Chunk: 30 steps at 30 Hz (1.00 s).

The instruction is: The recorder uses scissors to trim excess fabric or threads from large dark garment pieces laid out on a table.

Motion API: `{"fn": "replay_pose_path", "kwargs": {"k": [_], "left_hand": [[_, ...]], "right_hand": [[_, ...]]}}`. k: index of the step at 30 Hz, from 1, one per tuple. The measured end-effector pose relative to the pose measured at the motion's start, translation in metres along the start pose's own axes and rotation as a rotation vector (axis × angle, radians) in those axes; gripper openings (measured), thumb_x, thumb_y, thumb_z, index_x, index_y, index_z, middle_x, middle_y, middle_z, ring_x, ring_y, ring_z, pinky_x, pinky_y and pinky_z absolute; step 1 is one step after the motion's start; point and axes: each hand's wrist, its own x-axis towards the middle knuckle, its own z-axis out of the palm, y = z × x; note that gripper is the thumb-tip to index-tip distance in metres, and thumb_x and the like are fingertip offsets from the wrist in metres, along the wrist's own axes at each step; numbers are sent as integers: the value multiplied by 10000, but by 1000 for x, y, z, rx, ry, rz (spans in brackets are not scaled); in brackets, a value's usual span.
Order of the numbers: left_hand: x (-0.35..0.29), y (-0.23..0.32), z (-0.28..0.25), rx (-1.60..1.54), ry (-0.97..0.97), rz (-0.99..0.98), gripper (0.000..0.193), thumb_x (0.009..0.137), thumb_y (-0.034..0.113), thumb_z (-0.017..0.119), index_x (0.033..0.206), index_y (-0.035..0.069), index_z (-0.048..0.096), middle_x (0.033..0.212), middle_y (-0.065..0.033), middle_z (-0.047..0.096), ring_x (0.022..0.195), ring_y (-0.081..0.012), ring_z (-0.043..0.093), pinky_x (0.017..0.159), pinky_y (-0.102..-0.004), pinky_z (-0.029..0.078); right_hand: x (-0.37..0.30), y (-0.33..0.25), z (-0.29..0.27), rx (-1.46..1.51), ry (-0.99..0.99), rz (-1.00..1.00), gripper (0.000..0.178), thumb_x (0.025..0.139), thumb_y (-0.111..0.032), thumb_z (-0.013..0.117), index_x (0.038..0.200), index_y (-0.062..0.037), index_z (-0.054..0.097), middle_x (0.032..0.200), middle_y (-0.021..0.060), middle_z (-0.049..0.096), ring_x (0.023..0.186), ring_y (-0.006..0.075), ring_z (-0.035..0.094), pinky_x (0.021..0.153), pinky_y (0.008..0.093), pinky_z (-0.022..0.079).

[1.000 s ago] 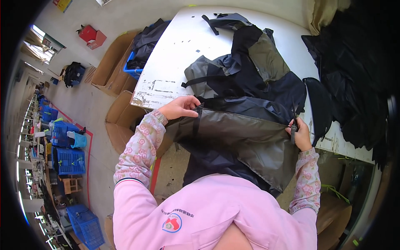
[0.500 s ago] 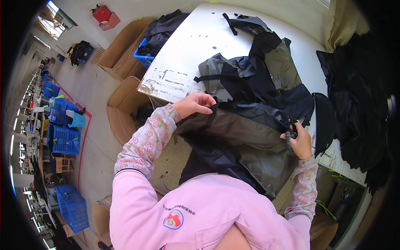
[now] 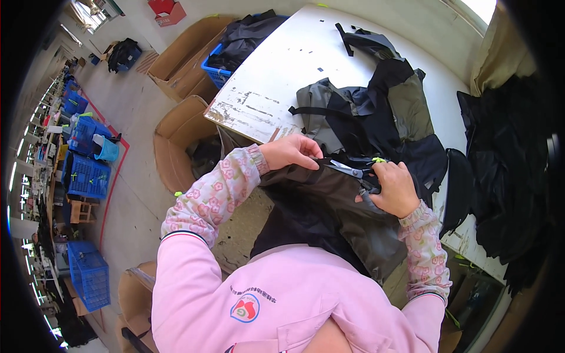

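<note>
My left hand [image 3: 291, 152] is closed, thumb against fingers, pinching the edge of a dark olive and black garment [image 3: 321, 191]. The garment drapes over the table's near edge toward my body. In my right hand [image 3: 393, 187] is a pair of scissors [image 3: 351, 170], fingers wrapped round the handles. Its blades point left toward the edge pinched by my left hand, with the tips close to those fingers. Whether the blades touch the fabric I cannot tell. More black and grey-olive fabric [image 3: 406, 106] lies bunched on the white table [image 3: 265, 76] beyond my hands.
Black garments [image 3: 506, 170] hang in a heap along the table's right side. Open cardboard boxes [image 3: 176, 130] stand left of the table, and a blue basket [image 3: 216, 75] holds dark fabric. Farther left, blue crates [image 3: 88, 273] line the floor beside a red line.
My right hand has moved left with the scissors, bringing the blades near my left hand. My left hand still pinches the fabric, slightly farther right in the picture. The view has shifted a little.
</note>
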Motion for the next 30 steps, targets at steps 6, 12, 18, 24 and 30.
{"fn": "replay_pose_path", "kwargs": {"k": [6,12,18,24,30], "left_hand": [[0,-2,2,12,-21,5,173,776,41,742,923,23,653,820,33,613,759,-49,536,719,-187,428],[0,-1,4,-57,-37,-2,161,782,34,735,918,16,652,840,24,630,774,-50,552,731,-188,433],[-1,-3,2,-34,-45,13,168,792,45,733,933,15,648,856,19,635,782,-53,558,733,-191,439],[-2,2,3,-15,-76,12,170,795,64,734,935,22,647,854,28,626,789,-51,552,733,-194,440],[-5,9,-1,237,-45,50,193,782,120,761,918,40,651,804,37,592,750,-47,507,686,-207,423]], "right_hand": [[8,-9,1,19,15,-37,629,597,-582,787,818,-40,555,776,93,605,758,273,588,673,375,381],[11,-15,0,6,26,-25,604,595,-570,793,789,-48,557,745,92,610,734,273,599,669,376,388],[8,-10,3,64,-55,25,483,619,-444,821,718,-64,541,632,104,574,642,314,566,624,377,379],[1,0,6,60,-14,71,394,625,-344,821,730,-69,558,627,76,596,649,300,602,629,379,406],[-11,14,19,230,54,215,369,641,-283,820,788,-47,578,740,120,634,707,354,604,659,418,445]]}}
